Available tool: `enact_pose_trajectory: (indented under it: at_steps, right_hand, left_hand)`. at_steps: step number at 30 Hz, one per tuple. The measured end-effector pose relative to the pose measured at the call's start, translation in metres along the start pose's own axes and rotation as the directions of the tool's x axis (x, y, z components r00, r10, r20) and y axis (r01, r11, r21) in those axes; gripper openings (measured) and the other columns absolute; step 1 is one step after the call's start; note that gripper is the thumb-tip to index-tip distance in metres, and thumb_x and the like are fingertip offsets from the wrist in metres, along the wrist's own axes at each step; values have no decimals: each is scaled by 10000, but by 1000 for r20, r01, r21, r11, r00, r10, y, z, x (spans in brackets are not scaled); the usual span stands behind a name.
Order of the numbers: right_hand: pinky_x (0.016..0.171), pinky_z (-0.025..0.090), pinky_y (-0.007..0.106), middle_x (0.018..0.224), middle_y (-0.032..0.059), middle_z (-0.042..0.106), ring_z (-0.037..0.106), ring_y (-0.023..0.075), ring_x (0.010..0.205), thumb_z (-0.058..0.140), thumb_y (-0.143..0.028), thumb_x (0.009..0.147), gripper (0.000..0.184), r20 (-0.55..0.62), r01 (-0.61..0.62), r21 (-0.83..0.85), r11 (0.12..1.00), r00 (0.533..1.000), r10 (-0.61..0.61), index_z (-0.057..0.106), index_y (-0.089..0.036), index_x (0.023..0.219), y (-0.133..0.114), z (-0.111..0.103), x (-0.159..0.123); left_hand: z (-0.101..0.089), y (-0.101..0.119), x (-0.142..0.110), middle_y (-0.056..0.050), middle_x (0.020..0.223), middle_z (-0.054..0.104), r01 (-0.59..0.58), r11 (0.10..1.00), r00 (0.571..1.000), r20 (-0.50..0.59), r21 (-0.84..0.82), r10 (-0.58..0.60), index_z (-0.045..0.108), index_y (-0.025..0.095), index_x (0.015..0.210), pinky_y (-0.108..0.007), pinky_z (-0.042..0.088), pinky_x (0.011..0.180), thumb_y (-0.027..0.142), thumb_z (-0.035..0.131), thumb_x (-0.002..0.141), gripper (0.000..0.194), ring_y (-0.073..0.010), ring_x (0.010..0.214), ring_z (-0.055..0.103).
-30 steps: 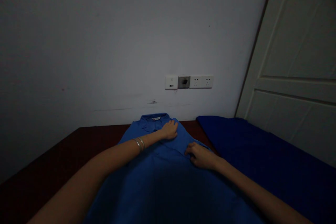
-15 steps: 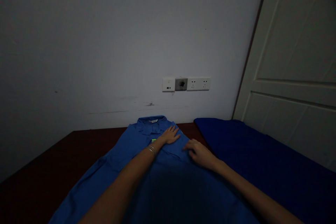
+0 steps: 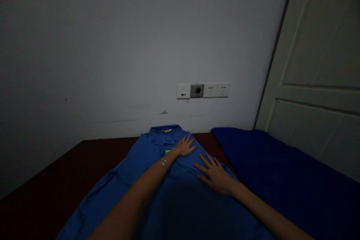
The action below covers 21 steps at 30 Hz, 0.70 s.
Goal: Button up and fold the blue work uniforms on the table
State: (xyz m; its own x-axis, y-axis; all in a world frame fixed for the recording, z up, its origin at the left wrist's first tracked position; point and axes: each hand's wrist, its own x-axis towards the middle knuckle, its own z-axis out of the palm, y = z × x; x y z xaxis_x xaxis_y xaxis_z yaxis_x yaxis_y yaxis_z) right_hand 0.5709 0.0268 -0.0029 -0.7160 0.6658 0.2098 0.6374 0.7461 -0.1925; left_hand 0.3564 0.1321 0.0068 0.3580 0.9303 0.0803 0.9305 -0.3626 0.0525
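Note:
A blue collared work shirt [image 3: 123,183] lies spread on the table with its collar [image 3: 165,135] at the far end. My left hand [image 3: 184,146] rests flat on the shirt just below the collar, with thin silver bangles [image 3: 163,164] on the wrist. My right hand [image 3: 214,175] lies palm down on the shirt's chest, fingers spread, holding nothing. A small neon green patch [image 3: 168,151] shows beside my left hand. The lower shirt is in deep shadow.
The shirt lies on a dark reddish-brown table [image 3: 56,172]. A dark blue cloth [image 3: 275,161] covers the right side. Behind stands a white wall with a socket panel [image 3: 203,90], and a white panelled door [image 3: 315,63] stands at right.
My right hand has opened from curled fingers to a flat spread and shifted slightly toward me. The shirt's left side lies as widely spread as half a second ago, wider than one second ago.

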Motion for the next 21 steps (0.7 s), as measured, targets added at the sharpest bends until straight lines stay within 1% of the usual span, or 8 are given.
enact_pose_trajectory:
  at_steps: [5,10,14,18,21]
  right_hand:
    - [1001,168,629,1474,69,232,155,350,1338,309,-581,865,510,-26,-7,-12,1000,1000,7,348,-400,1340,5,-1,-4]
    - [991,155,652,1477,63,225,143,363,1337,276,-597,864,513,5,-17,-21,1000,1000,17,333,-417,1341,10,-3,-8]
    - [993,159,650,1483,52,207,137,356,1340,259,-592,870,507,17,-7,-24,1000,1000,8,305,-431,1349,12,-2,-10]
    - [994,175,649,1482,41,210,146,348,1341,271,-583,873,499,-7,-13,-36,999,1000,12,293,-438,1350,14,3,-10]
    - [1001,188,634,1481,31,213,159,333,1341,269,-579,875,495,-22,-17,-41,999,1000,16,282,-444,1351,15,6,-10]
  left_hand:
    - [-3,6,-1,-141,1484,161,19,999,1000,14,-25,-18,215,156,1415,-471,151,1076,573,209,876,681,-320,1359,103]
    - [-1,10,0,-144,1489,133,54,997,998,46,-47,-52,178,152,1425,-500,126,1075,605,180,860,723,-340,1357,76]
    - [0,11,0,-138,1487,151,50,998,997,69,-44,-47,163,155,1427,-502,121,1074,604,140,864,721,-325,1360,85]
    - [1,12,-3,-131,1483,171,47,999,998,34,9,-48,184,166,1422,-484,146,1071,572,140,879,680,-314,1353,135]
    - [0,16,-6,-145,1463,229,41,996,999,-36,77,-39,249,151,1400,-474,178,1064,518,184,895,628,-311,1341,184]
